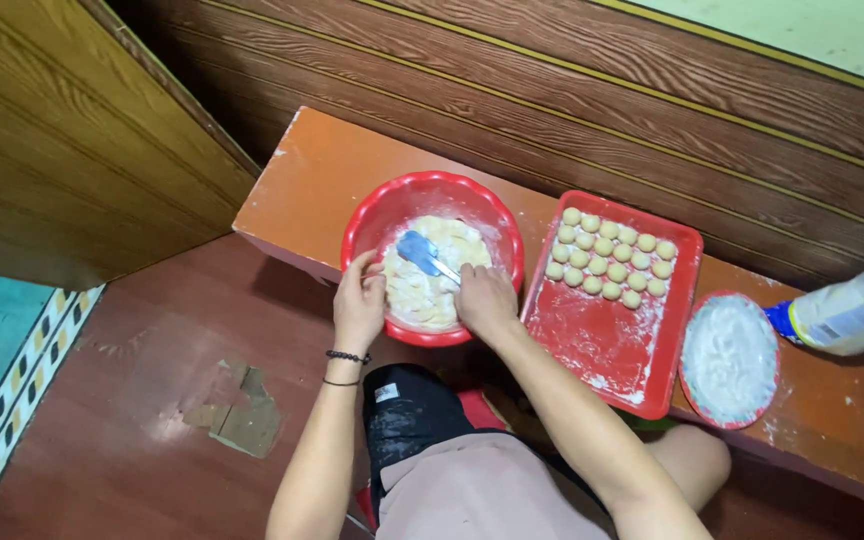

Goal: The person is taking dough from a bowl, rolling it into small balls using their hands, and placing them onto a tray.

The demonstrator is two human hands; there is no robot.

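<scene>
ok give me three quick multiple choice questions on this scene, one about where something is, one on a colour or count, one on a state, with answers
1. Where is the red tray with the dough balls?
A. on the floor by the mat
B. on the orange bench, between the red bowl and the plate of flour
C. on the person's lap

2. What colour is the spatula blade in the bowl?
A. blue
B. green
C. yellow

3. How is the red bowl being handled?
A. it lies upside down
B. nobody touches it
C. the left hand steadies its rim while the right hand works the spatula

Answers: 1 B, the tray sits on the bench with the bowl on one side and the plate on the other. 2 A, the blade is pale blue against the dough. 3 C, the left hand rests on the near rim and the right hand is at the handle.
</scene>
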